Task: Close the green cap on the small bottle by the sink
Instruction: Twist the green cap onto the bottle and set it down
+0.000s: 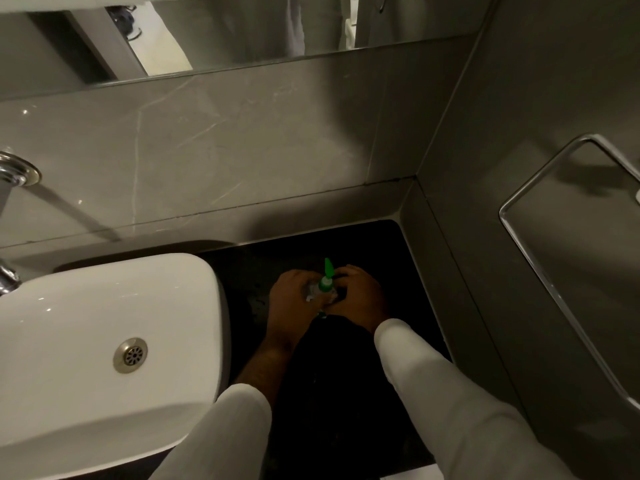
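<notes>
Hands [294, 299] [360, 296] clasp bottle [317, 292]; label unreadable.

I look down into a dim bathroom corner. Grey marble-like tiles [214, 140] cover both walls, and a mirror [207, 32] runs along the top. A white basin [86, 341] sits left on a black counter [408, 271]. A chrome towel rail [519, 199] hangs right.

We see both hands on small bottle [317, 291]: left hand [294, 299], right hand [360, 296], green cap [327, 273] upright, over dark table [408, 271] beside white sink [104, 306].
</notes>
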